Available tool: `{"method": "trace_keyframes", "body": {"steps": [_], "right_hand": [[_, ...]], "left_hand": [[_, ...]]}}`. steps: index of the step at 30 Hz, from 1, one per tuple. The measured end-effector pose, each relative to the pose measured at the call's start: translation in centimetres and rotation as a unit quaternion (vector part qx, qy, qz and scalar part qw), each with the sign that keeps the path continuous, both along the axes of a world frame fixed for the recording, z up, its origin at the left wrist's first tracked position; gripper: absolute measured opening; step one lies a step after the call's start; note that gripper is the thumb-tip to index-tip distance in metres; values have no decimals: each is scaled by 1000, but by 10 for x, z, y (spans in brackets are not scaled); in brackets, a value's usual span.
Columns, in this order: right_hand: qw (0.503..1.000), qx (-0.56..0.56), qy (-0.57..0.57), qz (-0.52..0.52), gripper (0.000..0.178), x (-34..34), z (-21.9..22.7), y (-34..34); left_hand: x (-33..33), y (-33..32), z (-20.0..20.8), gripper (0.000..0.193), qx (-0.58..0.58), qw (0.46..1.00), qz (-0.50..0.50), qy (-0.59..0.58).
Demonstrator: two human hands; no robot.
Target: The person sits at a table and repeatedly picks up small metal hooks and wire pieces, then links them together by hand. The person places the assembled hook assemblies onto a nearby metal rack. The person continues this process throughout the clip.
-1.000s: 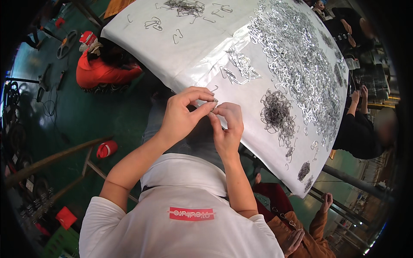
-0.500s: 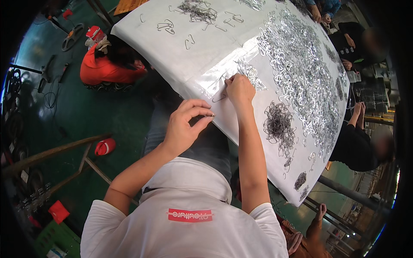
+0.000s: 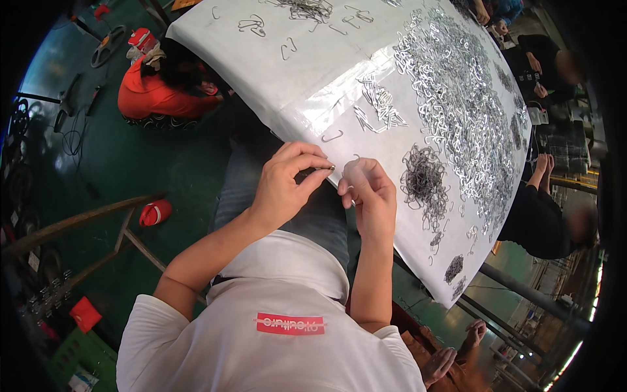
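My left hand (image 3: 282, 183) is at the table's near edge, thumb and forefinger pinching a tiny brass-coloured piece (image 3: 332, 168) too small to name. Just right of it, my right hand (image 3: 373, 196) is closed with curled fingers on a thin metal hook (image 3: 356, 156), of which only the ends show. A single S-shaped wire hook (image 3: 332, 136) lies on the white table cover (image 3: 307, 85) beyond my hands. Farther on is a small group of shiny metal pieces (image 3: 380, 108). To the right sits a tangled heap of dark wire hooks (image 3: 423, 183).
A broad spread of silver hooks (image 3: 457, 98) covers the table's right side. More hooks (image 3: 304, 9) lie at the far left. Several people work around the table, one in a red top (image 3: 147, 91) at left. A wooden frame (image 3: 85, 228) stands on the green floor.
My right hand has drawn back from the small group of shiny pieces toward my left hand, with a hook in its fingers. My left hand keeps its pinch, barely moved.
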State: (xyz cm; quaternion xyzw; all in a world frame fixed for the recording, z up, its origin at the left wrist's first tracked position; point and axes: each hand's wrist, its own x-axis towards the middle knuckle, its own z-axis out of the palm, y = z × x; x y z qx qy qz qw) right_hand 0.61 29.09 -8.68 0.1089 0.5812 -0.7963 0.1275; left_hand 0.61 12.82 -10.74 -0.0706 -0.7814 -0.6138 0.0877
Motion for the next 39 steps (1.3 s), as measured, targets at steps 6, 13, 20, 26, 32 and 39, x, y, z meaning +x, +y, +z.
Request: {"method": "trace_keyframes", "body": {"steps": [6,13,20,26,32,39], "right_hand": [[999,-14,9,-32,9,9,-7,-1],[980,76,152,-99,5,10,-20,-10],[940,177,266,-122,8,13,-30,-4],[931,211,278,-110,7,11,-32,3],[933,215,264,-116,8,12,-36,4],[937,214,257,-99,6,12,-39,-4]], "left_hand": [[1,9,3,10,-18,1000,-8,11],[-1,17,1,11,-33,999,-30,17],[-58,19,-28,12,-77,992,-20,100],[-143,45,-65,16,-286,923,-98,239],[-167,42,-85,16,-382,844,-187,328],[-158,48,-89,9,-466,801,-100,362]]}}
